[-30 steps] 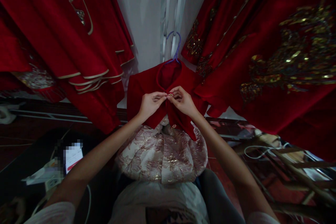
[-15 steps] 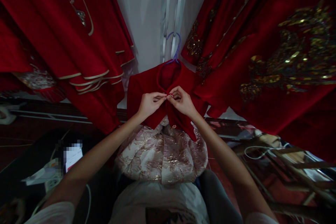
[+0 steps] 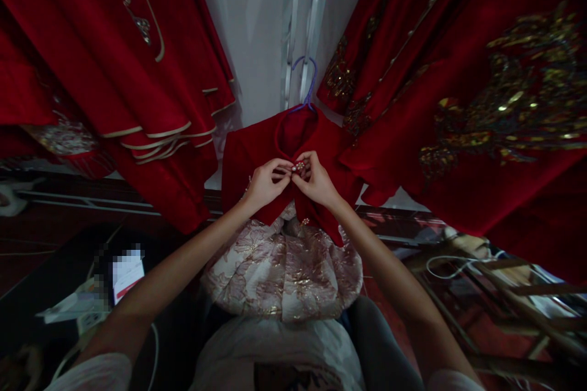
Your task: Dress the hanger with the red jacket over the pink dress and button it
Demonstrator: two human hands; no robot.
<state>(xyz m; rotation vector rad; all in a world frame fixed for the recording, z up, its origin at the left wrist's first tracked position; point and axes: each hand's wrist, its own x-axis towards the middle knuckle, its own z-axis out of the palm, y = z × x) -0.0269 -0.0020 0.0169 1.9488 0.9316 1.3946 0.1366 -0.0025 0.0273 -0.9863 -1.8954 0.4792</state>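
Note:
A short red jacket (image 3: 243,146) hangs on a purple hanger (image 3: 314,80) in front of me. At its front opening, just under the neckline, my left hand (image 3: 268,183) pinches the jacket's edge between thumb and fingers. Close against it, my right hand (image 3: 317,180) has thumb and fingertips closed on a small beaded button (image 3: 299,167). Fingertips partly cover the button and cloth. Lower on the front edge sits a similar beaded button (image 3: 305,222). Beneath the jacket spreads a puffed, pale brocade skirt (image 3: 284,275) with a metallic pattern.
Long red garments (image 3: 151,73) with pale trim hang at left, and red garments with gold sequins (image 3: 518,98) at right. A lit phone (image 3: 127,274) and a power strip (image 3: 92,319) lie lower left. A wooden rack (image 3: 499,293) with a white cable stands lower right.
Both hands stay at the same spot on the jacket. The left fingers have shifted slightly, and more of the beaded button shows between the hands.

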